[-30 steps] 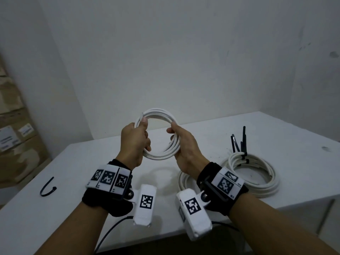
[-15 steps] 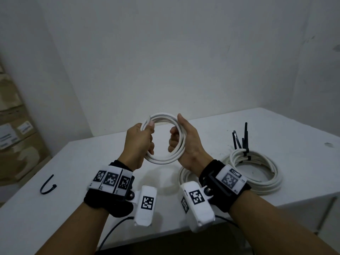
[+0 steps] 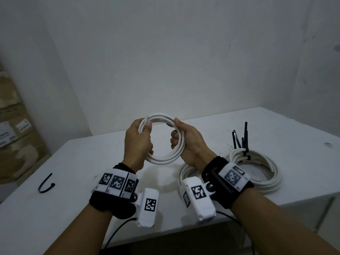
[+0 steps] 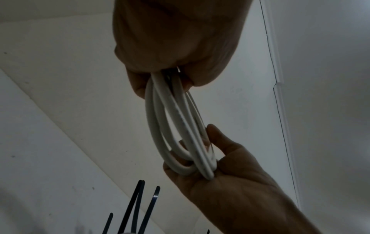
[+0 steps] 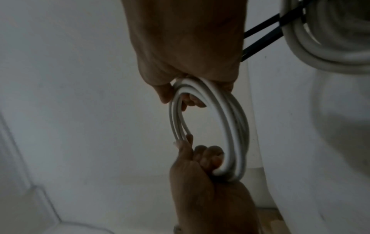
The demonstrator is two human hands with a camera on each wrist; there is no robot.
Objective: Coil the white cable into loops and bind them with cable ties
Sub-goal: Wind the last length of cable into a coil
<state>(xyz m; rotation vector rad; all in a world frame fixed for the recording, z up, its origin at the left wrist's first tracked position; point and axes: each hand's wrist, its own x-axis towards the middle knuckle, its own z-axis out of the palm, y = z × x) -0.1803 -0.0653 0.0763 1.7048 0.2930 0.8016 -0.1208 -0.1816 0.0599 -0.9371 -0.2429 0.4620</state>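
Observation:
A small coil of white cable (image 3: 166, 159) hangs in the air above the table, upright and facing me. My left hand (image 3: 145, 137) grips its left side, with the thumb pressing the loose cable end (image 3: 147, 119) against the loops. My right hand (image 3: 179, 133) grips the right side, thumb laid along the top and fingers curled through the ring. In the left wrist view the loops (image 4: 174, 126) run from my left hand (image 4: 176, 47) down to the right hand (image 4: 220, 174). The right wrist view shows the coil (image 5: 230, 118) spread into several strands between both hands.
A bound coil (image 3: 261, 173) with black cable ties (image 3: 241, 137) sticking up lies on the white table (image 3: 92, 162) at the right. Another coil (image 3: 184, 173) lies partly under my right wrist. One loose black tie (image 3: 46, 184) lies far left. Cardboard boxes (image 3: 12, 140) stand beyond the table's left edge.
The coil has stayed in both hands and turned a little. My right thumb has slid up onto the top of the loops, and my left thumb now sits on the cable end.

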